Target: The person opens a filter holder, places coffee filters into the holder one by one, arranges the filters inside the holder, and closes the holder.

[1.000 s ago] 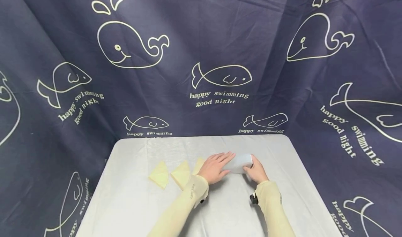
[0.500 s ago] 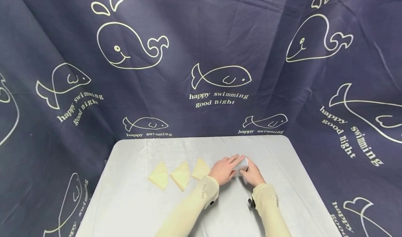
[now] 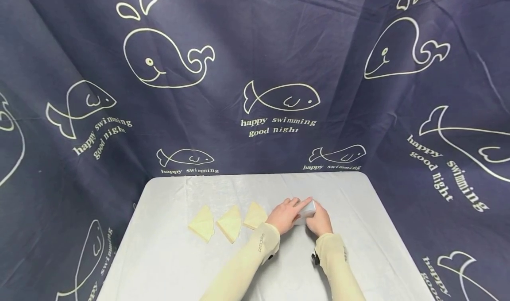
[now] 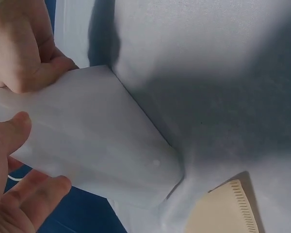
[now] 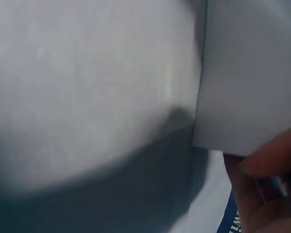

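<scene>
Right of the table's middle, both hands hold a plain blue-white packet of smooth, folded-looking material; its exact kind cannot be told. My left hand grips it from the left, its index finger stretched across the top. In the left wrist view the left thumb lies on the packet's broad face, with fingers at the opposite edge. My right hand grips the right end. The right fingers pinch a corner of the packet in the right wrist view. Much of the packet is hidden by hands in the head view.
Three cream fan-shaped paper coffee filters, one at the left, one in the middle and one nearest the hands, lie in a row. The pale table has rounded back corners. A dark blue curtain with fish prints surrounds it.
The left hand has slid right along the packet, closer to the right hand, uncovering the third filter. The right hand has shifted slightly left. Less of the packet shows than before.
</scene>
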`<state>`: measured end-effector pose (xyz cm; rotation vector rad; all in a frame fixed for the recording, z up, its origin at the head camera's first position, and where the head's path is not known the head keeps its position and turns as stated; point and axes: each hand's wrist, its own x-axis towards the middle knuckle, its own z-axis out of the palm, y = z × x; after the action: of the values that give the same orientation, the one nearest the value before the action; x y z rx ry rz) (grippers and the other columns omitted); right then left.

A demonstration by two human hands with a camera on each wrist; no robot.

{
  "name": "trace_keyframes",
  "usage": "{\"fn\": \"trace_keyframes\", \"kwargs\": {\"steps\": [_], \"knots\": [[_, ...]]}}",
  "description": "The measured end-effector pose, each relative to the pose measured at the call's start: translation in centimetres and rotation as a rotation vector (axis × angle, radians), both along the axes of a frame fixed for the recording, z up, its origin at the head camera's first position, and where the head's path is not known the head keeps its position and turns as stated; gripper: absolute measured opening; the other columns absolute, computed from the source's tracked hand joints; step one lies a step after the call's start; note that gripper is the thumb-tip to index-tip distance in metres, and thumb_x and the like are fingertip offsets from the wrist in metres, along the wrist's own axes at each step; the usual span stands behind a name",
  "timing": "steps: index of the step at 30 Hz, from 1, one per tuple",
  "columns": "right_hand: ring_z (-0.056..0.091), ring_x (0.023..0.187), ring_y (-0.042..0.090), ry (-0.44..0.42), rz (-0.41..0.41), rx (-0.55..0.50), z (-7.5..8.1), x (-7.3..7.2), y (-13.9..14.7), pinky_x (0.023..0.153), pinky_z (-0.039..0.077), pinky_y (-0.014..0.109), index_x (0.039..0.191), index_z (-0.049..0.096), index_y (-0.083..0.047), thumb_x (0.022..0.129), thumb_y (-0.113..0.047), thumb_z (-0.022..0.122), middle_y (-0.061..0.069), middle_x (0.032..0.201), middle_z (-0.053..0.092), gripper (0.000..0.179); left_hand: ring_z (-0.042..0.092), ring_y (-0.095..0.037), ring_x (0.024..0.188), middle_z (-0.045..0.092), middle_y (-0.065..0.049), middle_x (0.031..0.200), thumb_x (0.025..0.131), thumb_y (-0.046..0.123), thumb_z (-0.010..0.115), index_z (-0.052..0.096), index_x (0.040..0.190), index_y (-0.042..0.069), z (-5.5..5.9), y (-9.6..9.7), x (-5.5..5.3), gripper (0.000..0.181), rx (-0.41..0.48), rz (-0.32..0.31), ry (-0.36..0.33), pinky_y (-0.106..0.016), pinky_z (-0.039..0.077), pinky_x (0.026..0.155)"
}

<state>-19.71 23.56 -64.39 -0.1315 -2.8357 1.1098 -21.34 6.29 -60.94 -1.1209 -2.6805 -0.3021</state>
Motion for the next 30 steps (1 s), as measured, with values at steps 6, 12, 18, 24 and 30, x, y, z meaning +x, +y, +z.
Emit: {"fn": "trace_keyframes", "kwargs": {"steps": [6, 12, 18, 24, 30], "knots": [[0.064, 0.116, 0.05, 0.043, -0.047, 0.033, -0.2, -0.4, -0.3, 0.103, 0.049, 0.061, 0.13, 0.063, 0.004, 0.071, 0.008, 0.058, 0.029, 0.125, 0.068, 0.059, 0.063, -0.015, 0.103, 0.063, 0.003, 0.124, 0.101, 0.024, 0.068, 0.033, 0.162, 0.032, 0.1, -0.9, -0.3, 0.071, 0.073, -0.015, -0.069, -0.027, 0.055, 0.092], [0.069, 0.1, 0.047, 0.106, -0.079, 0.041, -0.4, -0.7, -0.5, 0.092, 0.053, 0.06, 0.107, 0.067, 0.002, 0.071, 0.009, 0.059, 0.024, 0.105, 0.074, 0.037, 0.064, -0.016, 0.108, 0.062, 0.003, 0.126, 0.102, 0.024, 0.066, 0.031, 0.163, 0.031, 0.6, -2.3, -0.4, 0.071, 0.172, -0.012, -0.133, -0.029, 0.055, 0.097], [0.069, 0.097, 0.047, 0.118, -0.091, 0.04, -0.5, -0.6, -0.9, 0.09, 0.054, 0.06, 0.101, 0.066, 0.001, 0.072, 0.008, 0.06, 0.023, 0.102, 0.074, 0.03, 0.064, -0.015, 0.11, 0.061, 0.003, 0.13, 0.102, 0.026, 0.065, 0.023, 0.165, 0.035, 0.3, -3.5, -0.4, 0.075, 0.219, -0.007, -0.183, -0.03, 0.054, 0.098], [0.07, 0.093, 0.045, 0.118, -0.111, 0.033, -0.6, -0.6, -0.9, 0.087, 0.054, 0.059, 0.095, 0.064, -0.001, 0.068, 0.011, 0.058, 0.021, 0.097, 0.074, 0.03, 0.064, -0.017, 0.115, 0.061, 0.002, 0.132, 0.102, 0.026, 0.065, 0.021, 0.165, 0.033, 0.3, -4.6, -0.3, 0.077, 0.274, -0.021, -0.209, -0.032, 0.054, 0.101], [0.068, 0.092, 0.046, 0.121, -0.116, 0.031, -0.8, -0.5, -0.9, 0.086, 0.053, 0.059, 0.093, 0.063, -0.002, 0.065, 0.009, 0.06, 0.021, 0.096, 0.073, 0.03, 0.063, -0.017, 0.114, 0.061, 0.001, 0.131, 0.102, 0.023, 0.066, 0.023, 0.165, 0.031, 0.2, -5.7, -0.3, 0.076, 0.338, -0.034, -0.234, -0.035, 0.054, 0.1]]}}
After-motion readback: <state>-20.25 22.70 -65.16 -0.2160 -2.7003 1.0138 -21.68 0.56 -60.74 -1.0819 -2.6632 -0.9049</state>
